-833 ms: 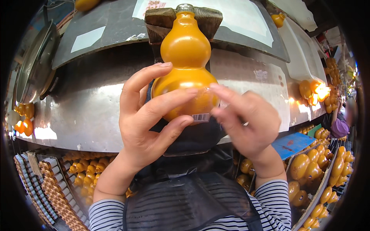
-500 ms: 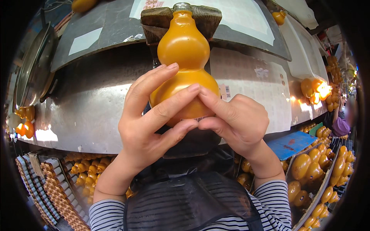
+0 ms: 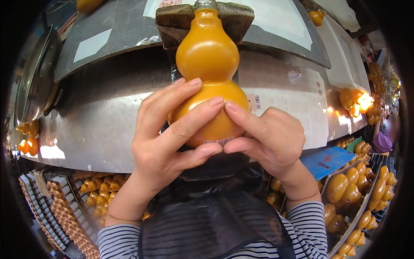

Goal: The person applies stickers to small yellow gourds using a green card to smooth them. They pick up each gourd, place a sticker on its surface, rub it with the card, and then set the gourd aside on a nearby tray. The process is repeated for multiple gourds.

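Observation:
A glossy amber-yellow gourd-shaped bottle (image 3: 207, 52) lies with its clear threaded glass neck (image 3: 205, 4) away from me, its upper part on a notched dark wooden block (image 3: 235, 19). My left hand (image 3: 166, 129) is wrapped about the left of its lower bulb, two fingers near the waist. My right hand (image 3: 271, 136) grips the right of the same bulb, other fingers curled in. Both index fingertips nearly meet on the bulb's face, and the thumb tips are close together at its base. Between them shows a pale printed label strip (image 3: 219, 141) with barcode-like lines.
A metal worktop (image 3: 99, 134) bears a white printed sheet (image 3: 293, 95) at right. A raised dark board (image 3: 129, 21) lies beyond. A large pan (image 3: 41, 77) stands at left. Bottles in crates (image 3: 345, 185), a blue folder (image 3: 327, 162) and stacked tubes (image 3: 64, 207) flank me. Another person (image 3: 383, 136) is far right.
The thumbs have lowered slightly from the bulb's base, and more of the printed label strip shows. My right hand has shifted slightly right. The bottle stays on the wooden block.

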